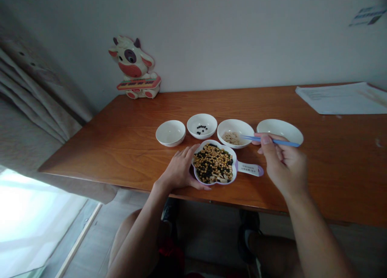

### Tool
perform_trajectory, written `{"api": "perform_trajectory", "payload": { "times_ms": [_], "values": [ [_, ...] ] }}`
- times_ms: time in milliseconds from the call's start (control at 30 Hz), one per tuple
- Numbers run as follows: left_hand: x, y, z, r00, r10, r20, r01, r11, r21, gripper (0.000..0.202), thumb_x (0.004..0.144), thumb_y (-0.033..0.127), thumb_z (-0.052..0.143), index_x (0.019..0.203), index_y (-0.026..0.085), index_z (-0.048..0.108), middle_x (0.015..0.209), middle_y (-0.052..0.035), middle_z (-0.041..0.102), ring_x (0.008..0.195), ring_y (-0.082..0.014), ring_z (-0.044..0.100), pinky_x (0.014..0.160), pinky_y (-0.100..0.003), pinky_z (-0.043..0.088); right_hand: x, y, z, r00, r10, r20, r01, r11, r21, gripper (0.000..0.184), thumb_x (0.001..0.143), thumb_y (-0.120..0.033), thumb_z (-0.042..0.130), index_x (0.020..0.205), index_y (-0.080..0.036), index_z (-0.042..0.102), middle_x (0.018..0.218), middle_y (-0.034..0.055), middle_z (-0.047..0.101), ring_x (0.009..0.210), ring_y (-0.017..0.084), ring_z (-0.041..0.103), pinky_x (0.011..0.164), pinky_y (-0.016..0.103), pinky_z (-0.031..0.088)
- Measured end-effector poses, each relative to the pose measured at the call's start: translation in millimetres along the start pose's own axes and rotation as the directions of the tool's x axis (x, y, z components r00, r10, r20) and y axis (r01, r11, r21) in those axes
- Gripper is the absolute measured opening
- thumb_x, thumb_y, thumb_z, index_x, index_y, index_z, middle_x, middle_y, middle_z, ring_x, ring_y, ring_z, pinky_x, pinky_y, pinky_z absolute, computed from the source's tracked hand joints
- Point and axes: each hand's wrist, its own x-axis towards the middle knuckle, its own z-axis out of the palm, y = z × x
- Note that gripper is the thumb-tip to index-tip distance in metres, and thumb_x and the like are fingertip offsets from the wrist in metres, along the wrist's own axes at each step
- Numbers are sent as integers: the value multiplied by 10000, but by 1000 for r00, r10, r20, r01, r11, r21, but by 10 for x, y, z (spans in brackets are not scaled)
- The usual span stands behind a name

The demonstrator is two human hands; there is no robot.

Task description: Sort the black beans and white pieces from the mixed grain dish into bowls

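Curtain (pixel 33 92) far L, cow toy (pixel 134 66) against wall, wood table (pixel 90 149) w/ 4 white bowls (pixel 202 117) in row, papers (pixel 341 96) far R. L hand (pixel 179 169) open, fingers spread, against mixed-bean dish (pixel 215 144) near table edge; R hand (pixel 284 165) clamped on blue chopsticks (pixel 272 140), tips over seed bowl (pixel 236 123).

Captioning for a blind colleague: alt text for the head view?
A person's right hand holds blue chopsticks toward a white bowl of pale seeds, while the left hand rests against a lilac-rimmed dish of mixed beans and seeds on a wooden table.
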Motion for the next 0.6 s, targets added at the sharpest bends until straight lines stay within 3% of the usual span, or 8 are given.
{"api": "perform_trajectory", "payload": {
  "times_ms": [167, 467, 600],
  "values": [
    [1, 2, -4, 1000, -2, 5, 2, 1000, 8, 1316, 486, 732, 869, 1540, 209, 279, 1505, -186, 488, 1363, -408, 499, 1158, -539, 387, 22, -48, -11, 997, 57, 58, -63, 992, 107, 293, 964, -458, 596, 1044, -217, 742, 881, 63, 771, 770, 184, 724, 671, 310, 613],
    [2, 3, -5, 1000, -19, 12, 19, 1000, 24, 1317, 491, 733, 866, 1543, 198, 281, 1496, -197, 495, 1356, -416, 506, 1151, -549, 394, 6, -39, -4, 975, 52, 217, -95, 977, 191, 258, 938, -410, 652, 1094, -228, 747, 1054, 79, 790, 907, 217, 767, 785, 345, 660],
    [3, 6, -6, 1000, -22, 15, 22, 1000, 16, 1326, 488, 739, 864, 1545, 193, 278, 1509, -194, 483, 1370, -412, 491, 1161, -547, 382, -36, -26, 1, 907, 97, 410, -201, 955, 219, 278, 936, -409, 658, 1119, -228, 762, 1067, 71, 792, 927, 229, 771, 799, 354, 668]
  ]
}}
